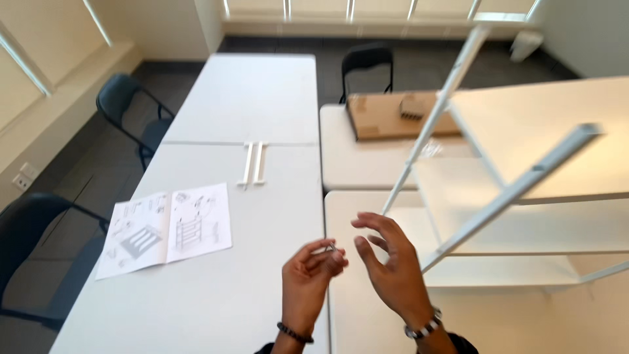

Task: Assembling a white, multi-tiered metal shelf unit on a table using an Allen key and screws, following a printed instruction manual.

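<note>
a pale room with grey floor, a window ledge along 12 o'clock, and white folding tables [249,111] pushed together filling the middle of the view. dark folding chairs stand at 9 o'clock [128,105], at 7 o'clock [26,226] and at 12 o'clock [367,62] behind the tables.

low in the view, at 6 o'clock, both hands are raised above the table edge. the left hand [308,275] has its fingertips drawn together, pinching a small metal piece [331,248], thin and blurred, too small to tell its kind. the right hand [390,262] is just beside it at its 3 o'clock, fingers loosely spread and curled toward the left, holding nothing and not touching the small piece. each wrist wears a bracelet, dark beads on the left [295,333], lighter and dark beads on the right [424,325].

at 9 o'clock from the hands an open instruction sheet [167,229] with line drawings lies flat on the table. at 11 o'clock, well apart, two white bars [254,164] lie side by side. at 3 o'clock a white shelf unit [524,177] lies tilted across the right-hand table, its metal rails slanting up toward 1 o'clock. beyond it, at 1 o'clock, a flat cardboard box [383,118] rests on the table with a small packet of parts [411,106] on top.
</note>
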